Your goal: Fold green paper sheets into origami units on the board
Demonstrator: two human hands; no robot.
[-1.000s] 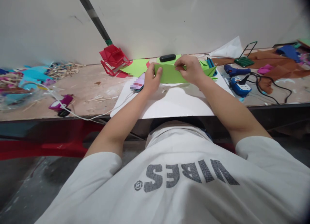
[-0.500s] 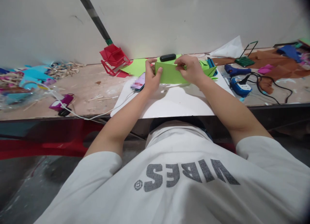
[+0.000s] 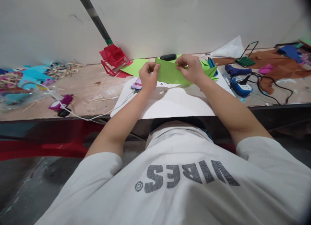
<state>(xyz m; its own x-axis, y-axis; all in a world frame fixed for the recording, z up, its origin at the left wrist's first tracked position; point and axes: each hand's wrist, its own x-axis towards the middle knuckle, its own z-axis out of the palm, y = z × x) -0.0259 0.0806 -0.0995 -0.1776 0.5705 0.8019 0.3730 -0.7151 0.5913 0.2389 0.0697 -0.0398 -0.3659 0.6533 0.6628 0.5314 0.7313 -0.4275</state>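
A piece of lime green paper [image 3: 170, 72] is held up between my two hands above a white board [image 3: 175, 103]. My left hand [image 3: 148, 76] pinches its left edge between thumb and curled fingers. At the paper's upper right, my right hand [image 3: 190, 67] grips it between thumb and forefinger. More green paper [image 3: 136, 68] lies flat behind my left hand, and folded green pieces [image 3: 209, 70] sit to the right of my right hand. A phone [image 3: 137, 84], partly hidden by my left hand, rests on the board. Behind the held paper lies a black oblong case [image 3: 168, 57].
A red folded model chair [image 3: 114, 58] stands at the back left. Wooden sticks [image 3: 64, 69] and a purple device [image 3: 62, 103] are further left. On the right lie a blue glue gun [image 3: 238, 71], a blue-and-white device [image 3: 241, 87] with black cable, and brown paper [image 3: 274, 64].
My left hand has shifted slightly left and its fingers have curled at the paper's edge. The paper's left end has tilted up. My right hand has barely moved.
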